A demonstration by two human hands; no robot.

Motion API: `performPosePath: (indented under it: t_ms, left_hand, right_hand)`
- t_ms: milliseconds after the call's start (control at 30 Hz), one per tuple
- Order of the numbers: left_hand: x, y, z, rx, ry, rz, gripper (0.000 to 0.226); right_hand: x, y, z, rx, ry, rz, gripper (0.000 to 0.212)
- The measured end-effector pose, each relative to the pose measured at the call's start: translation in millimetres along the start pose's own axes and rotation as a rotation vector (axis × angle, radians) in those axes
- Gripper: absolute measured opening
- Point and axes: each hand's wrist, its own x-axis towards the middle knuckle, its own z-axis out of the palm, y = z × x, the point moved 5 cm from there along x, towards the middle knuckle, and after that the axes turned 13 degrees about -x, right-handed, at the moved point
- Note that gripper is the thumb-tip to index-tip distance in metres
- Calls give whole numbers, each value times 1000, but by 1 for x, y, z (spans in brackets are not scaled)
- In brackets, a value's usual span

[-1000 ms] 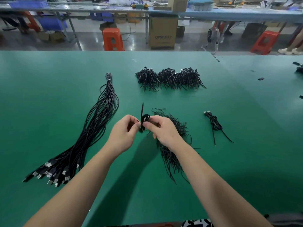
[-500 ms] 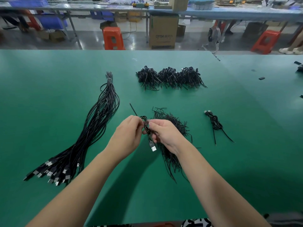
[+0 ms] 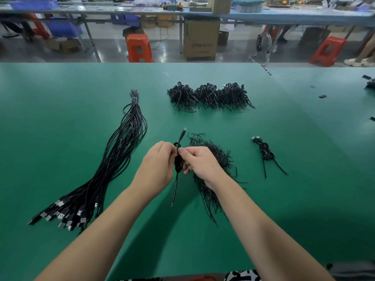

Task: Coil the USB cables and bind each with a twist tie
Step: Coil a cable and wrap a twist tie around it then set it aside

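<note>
Between my two hands I hold a small black coiled USB cable [image 3: 178,163] above the green table [image 3: 60,122]. My left hand [image 3: 157,166] grips the coil from the left. My right hand [image 3: 199,162] pinches it at the top with thumb and forefinger. One plug end sticks up past my fingers and a thin tail hangs down toward me. A loose heap of black twist ties [image 3: 215,159] lies just under and behind my right hand. A long bundle of uncoiled USB cables [image 3: 113,159] lies to the left.
Three piles of bound coils [image 3: 209,96] sit in a row farther back. One bound cable [image 3: 265,153] lies alone to the right. Small dark bits lie at the table's right edge. Orange stools and a cardboard box stand on the floor beyond the table.
The coil has turned in my hands: the plug that hung down half a second ago now points up, and a thin tail hangs down. Both hands stayed in place.
</note>
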Motion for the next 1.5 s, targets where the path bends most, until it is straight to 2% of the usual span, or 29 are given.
performPosePath:
  t_ms: [100, 200, 267, 400, 467, 633, 867, 1067, 1167, 1267, 1367, 1500]
  left_hand:
    - [-2, 5, 2, 169, -53, 181, 15]
    - [-1, 3, 0, 192, -54, 209, 21]
    - [0, 2, -3, 161, -29, 208, 13]
    - [2, 4, -6, 128, -7, 224, 8]
    - [1, 5, -7, 91, 0, 217, 9]
    - [2, 2, -12, -138, 43, 98, 7]
    - [4, -16, -18, -390, 122, -195, 43]
    - [2, -22, -7, -417, 81, -210, 44]
    - [1, -33, 2, -349, 72, -186, 33]
    - [-4, -59, 13, -213, 76, -231, 21]
    - [-14, -92, 24, 90, 57, -288, 30]
    - [-35, -134, 45, 389, -141, -444, 47]
  right_hand:
    - [-3, -1, 4, 69, -70, 27, 38]
    - [-4, -3, 5, 175, -156, 30, 51]
    - [-5, -5, 6, 219, -204, 6, 53]
    - [-7, -6, 5, 177, -216, -79, 31]
    - [-6, -5, 4, 183, -202, -95, 26]
    - [-7, -4, -1, 201, -198, -127, 24]
    - [-13, -4, -9, 345, -383, -92, 23]
    - [-11, 1, -17, 328, -340, -49, 13]
    - [-8, 7, -32, 201, -252, 29, 12]
    - [1, 17, -67, -113, -103, 111, 8]
    - [12, 31, -112, -415, 79, 202, 17]
    - [23, 58, -161, -803, 208, 387, 29]
